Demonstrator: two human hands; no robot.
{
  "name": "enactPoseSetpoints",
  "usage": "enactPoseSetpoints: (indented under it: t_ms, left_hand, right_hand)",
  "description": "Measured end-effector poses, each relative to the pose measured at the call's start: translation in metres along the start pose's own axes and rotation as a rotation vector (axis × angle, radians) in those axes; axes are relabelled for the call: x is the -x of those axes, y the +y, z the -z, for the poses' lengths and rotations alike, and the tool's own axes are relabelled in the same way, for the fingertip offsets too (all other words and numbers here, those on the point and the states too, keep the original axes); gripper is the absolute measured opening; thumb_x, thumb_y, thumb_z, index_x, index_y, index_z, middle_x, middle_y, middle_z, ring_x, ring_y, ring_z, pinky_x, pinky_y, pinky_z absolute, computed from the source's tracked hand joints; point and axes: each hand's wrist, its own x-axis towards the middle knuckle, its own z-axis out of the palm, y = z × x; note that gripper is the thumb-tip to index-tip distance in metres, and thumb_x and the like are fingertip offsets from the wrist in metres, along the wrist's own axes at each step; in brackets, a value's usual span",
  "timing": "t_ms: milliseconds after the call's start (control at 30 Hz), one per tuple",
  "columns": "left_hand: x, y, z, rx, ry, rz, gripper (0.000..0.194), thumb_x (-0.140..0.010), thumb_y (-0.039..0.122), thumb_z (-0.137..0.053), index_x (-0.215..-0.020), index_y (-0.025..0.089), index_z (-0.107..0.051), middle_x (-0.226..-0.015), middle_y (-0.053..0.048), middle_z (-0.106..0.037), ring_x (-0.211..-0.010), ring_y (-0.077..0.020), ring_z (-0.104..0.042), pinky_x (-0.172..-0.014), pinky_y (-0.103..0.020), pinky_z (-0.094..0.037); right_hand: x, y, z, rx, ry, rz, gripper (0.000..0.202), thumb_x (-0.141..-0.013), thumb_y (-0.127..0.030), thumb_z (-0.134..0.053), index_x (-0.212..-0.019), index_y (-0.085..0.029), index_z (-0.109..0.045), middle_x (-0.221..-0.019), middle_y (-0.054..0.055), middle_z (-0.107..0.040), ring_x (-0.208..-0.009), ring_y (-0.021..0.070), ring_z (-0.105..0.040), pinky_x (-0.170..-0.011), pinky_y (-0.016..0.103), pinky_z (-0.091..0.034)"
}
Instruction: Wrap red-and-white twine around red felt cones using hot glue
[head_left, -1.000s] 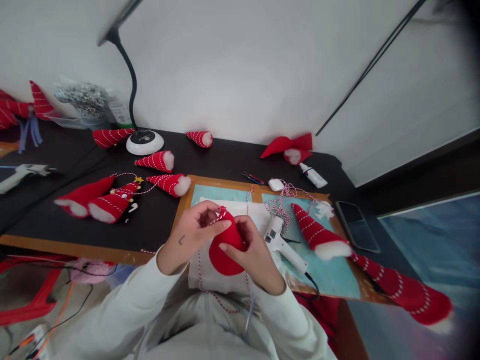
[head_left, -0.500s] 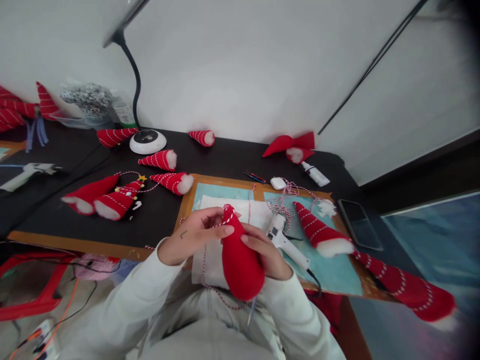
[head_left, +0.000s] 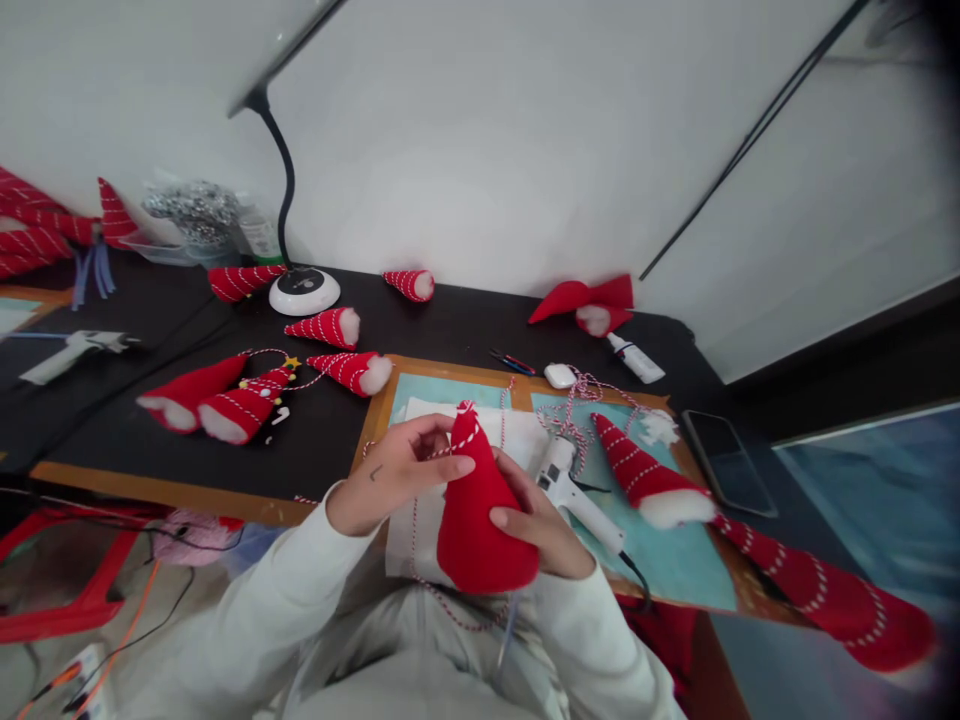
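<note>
A red stuffed felt cone (head_left: 484, 535) is held before my body, tip up and wide end down. My right hand (head_left: 551, 525) is closed around its right side, thumb on the front. With thumb and fingers, my left hand (head_left: 409, 468) pinches red-and-white twine (head_left: 466, 437) against the cone near its tip. The twine wraps across the tip, and a length of it hangs down to my lap. Some of my left fingertips are hidden behind the cone. White paper (head_left: 420, 530) lies beneath my hands.
To the right lie a white glue gun (head_left: 581, 500), tangled twine (head_left: 574, 410), a striped red cone (head_left: 649, 475) and a phone (head_left: 727, 460). Several striped cones (head_left: 349, 370) lie at left near a desk lamp (head_left: 304, 290). Pliers (head_left: 514, 362) and a white bottle (head_left: 636, 357) are farther back.
The cone has turned a little in my hands, its wide end now broader in view. The twine sits slightly below the tip, with more of the tip showing. My hands keep their hold.
</note>
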Motion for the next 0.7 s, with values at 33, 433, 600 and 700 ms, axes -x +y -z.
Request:
enactPoseSetpoints:
  t_ms: [33,433,600,700]
  left_hand:
    - [0.001,0.002,0.0,0.027,-0.059,0.022,0.042,-0.072,0.043,-0.083,-0.101,0.016,-0.069,-0.089,-0.002,-0.064,-0.078,-0.013,-0.055,-0.072,-0.025,-0.044]
    - [0.0,-0.006,-0.002,0.117,0.131,-0.071,0.036,-0.074,0.042,-0.083,-0.095,0.017,-0.069,-0.095,-0.005,-0.07,-0.084,-0.0159,-0.063,-0.079,-0.027,-0.05]
    - [0.001,-0.007,0.001,0.123,0.082,-0.057,0.039,-0.072,0.041,-0.085,-0.099,0.017,-0.07,-0.094,-0.004,-0.071,-0.082,-0.0157,-0.064,-0.075,-0.026,-0.05]
    - [0.004,-0.004,0.005,0.106,-0.011,-0.018,0.041,-0.07,0.039,-0.086,-0.101,0.017,-0.072,-0.095,-0.005,-0.073,-0.087,-0.0176,-0.066,-0.08,-0.026,-0.051]
  right_hand:
    - [0.001,-0.001,0.002,-0.051,-0.041,-0.037,0.051,-0.068,-0.052,-0.08,-0.106,-0.024,-0.06,-0.099,0.004,-0.069,-0.085,0.0216,-0.066,-0.073,0.032,-0.05]
    - [0.007,0.028,-0.002,-0.08,0.269,0.24,0.086,-0.06,-0.064,-0.084,-0.134,-0.034,-0.053,-0.141,0.008,-0.057,-0.135,0.0339,-0.051,-0.11,0.05,-0.043]
    - [0.014,0.038,-0.013,-0.201,0.359,0.178,0.069,-0.073,-0.046,-0.08,-0.135,-0.033,-0.05,-0.129,0.007,-0.066,-0.121,0.032,-0.063,-0.103,0.05,-0.05]
    - [0.011,0.04,-0.011,-0.247,0.343,0.171,0.047,-0.08,-0.054,-0.069,-0.119,-0.027,-0.065,-0.111,0.008,-0.074,-0.111,0.0335,-0.069,-0.096,0.05,-0.055]
